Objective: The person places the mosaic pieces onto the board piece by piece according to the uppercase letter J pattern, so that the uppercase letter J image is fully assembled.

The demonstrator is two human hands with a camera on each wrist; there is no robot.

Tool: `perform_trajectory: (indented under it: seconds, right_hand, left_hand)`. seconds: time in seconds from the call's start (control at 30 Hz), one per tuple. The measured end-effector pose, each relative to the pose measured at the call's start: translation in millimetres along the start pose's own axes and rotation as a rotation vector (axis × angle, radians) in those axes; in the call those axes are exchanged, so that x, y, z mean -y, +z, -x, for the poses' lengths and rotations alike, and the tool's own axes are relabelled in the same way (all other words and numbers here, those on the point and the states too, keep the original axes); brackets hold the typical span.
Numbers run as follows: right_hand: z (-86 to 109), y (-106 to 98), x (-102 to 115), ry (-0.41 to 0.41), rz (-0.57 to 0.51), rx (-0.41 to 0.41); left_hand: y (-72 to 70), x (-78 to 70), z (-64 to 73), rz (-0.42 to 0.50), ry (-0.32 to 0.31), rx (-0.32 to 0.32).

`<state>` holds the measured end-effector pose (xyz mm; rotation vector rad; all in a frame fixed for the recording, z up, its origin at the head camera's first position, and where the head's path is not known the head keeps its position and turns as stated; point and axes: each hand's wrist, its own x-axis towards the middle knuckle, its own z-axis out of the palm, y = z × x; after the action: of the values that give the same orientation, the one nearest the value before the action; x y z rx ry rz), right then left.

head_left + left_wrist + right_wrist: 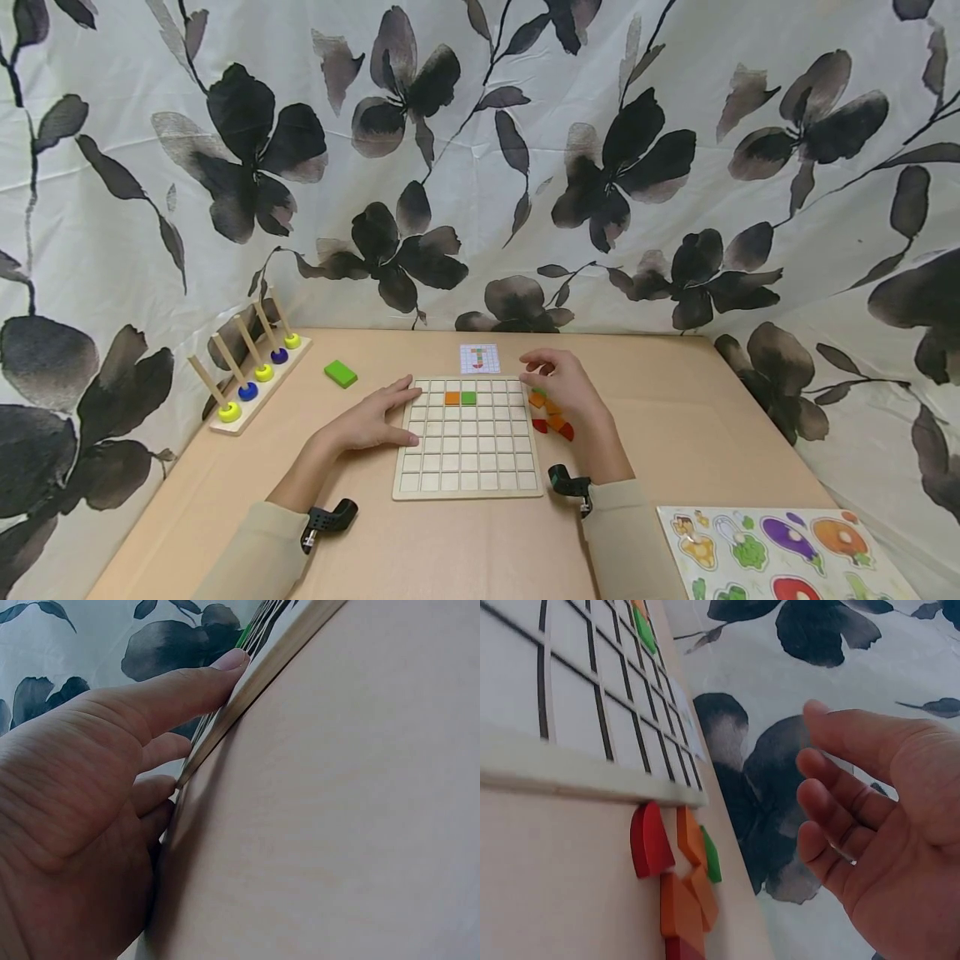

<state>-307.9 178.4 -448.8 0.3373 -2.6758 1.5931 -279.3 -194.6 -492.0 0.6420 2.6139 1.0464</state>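
Note:
A wooden grid board [480,492] lies on the table, with an orange square tile [452,398] and a green square tile [468,398] side by side in one upper row. My left hand [367,423] rests against the board's left edge, thumb and fingertips touching its rim in the left wrist view. Above the loose pieces by the board's right edge hovers my right hand [562,385], fingers loosely bent and holding nothing. Those pieces include a red rounded piece [651,840], several orange pieces [679,904] and a green piece [711,853].
Behind the board lies a small pattern card [480,358]. A green block [341,374] sits to the left, near a peg stand [247,417] with yellow and blue rings. At the front right is a vegetable picture board [750,575]. A flowered cloth [480,183] hangs behind the table.

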Motion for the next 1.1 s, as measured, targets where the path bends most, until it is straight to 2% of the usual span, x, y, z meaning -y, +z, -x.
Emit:
perform_trajectory:
  seconds: [0.3, 0.53, 1.1]
  right_hand:
    - [1.9, -5, -8, 0.086, 0.063, 0.068]
    - [1.6, -6, -15, 0.131, 0.086, 0.077]
    - [1.4, -6, -28, 0.158, 0.185, 0.115]
  left_hand:
    - [-0.3, 0.2, 0.1, -0.012, 0.011, -0.004]
    - [-0.9, -1.5, 0.6, -0.008, 0.017, -0.009]
    - [-1.6, -2.0, 0.4, -0.021, 0.014, -0.005]
